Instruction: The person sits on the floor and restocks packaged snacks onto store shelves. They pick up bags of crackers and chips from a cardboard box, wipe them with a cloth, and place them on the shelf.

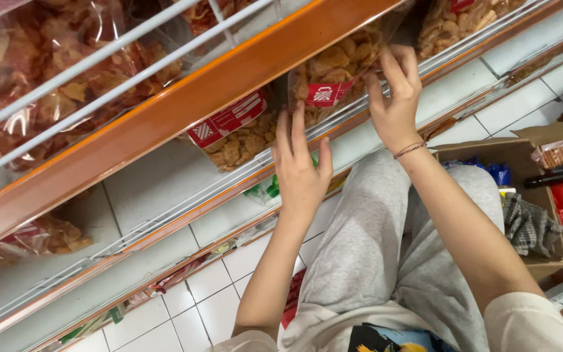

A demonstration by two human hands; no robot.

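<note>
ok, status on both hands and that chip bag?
Left hand open, fingertips on clear snack bag. Right hand grips the same bag's side on the shelf. Second bag crowds it at left.

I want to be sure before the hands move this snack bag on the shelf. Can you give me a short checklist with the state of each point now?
1. Right hand on the clear snack bag: ok, its fingers touch the bag's right side.
2. Left hand on the bag: ok, it is raised flat against the lower front.
3. Full grasp closed around the bag: cannot tell, the fingertips are partly hidden.
4. Bag rests on the shelf: ok, behind the white wire rail.
5. Neighbouring bag apart: not ok, it lies right against this one.
6. Cardboard box out of the arms' way: ok.
</note>
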